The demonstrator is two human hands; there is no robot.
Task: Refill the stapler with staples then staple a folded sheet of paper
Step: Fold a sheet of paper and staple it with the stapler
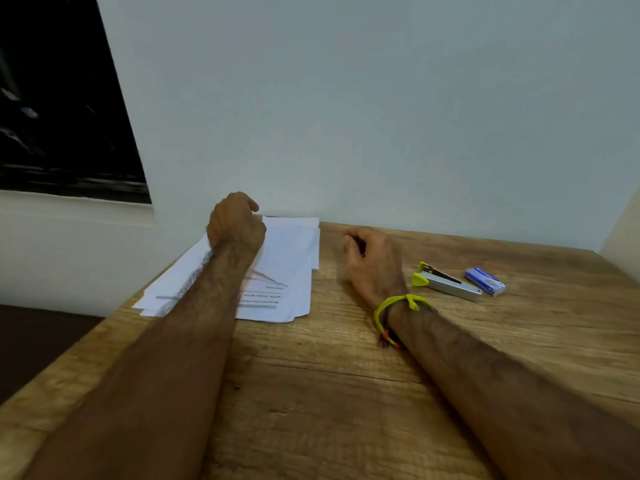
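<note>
Stapler (446, 282) – silver body, yellow ends – lies flat on wooden table (346, 393), right of centre. Blue staple box (485, 281) just beside it, further right. Paper stack (277, 271) lies at table's left rear, near wall. Left hand (236, 221) over far end of stack, fingers curled; whether it pinches a sheet – cannot tell. Right hand (372, 263) between papers and stapler, loosely curled, holding nothing. Yellow thread band (398, 303) on right wrist.

Left hand (236, 221) grip hidden; print on papers (287, 271) perhaps unreadable.
</note>
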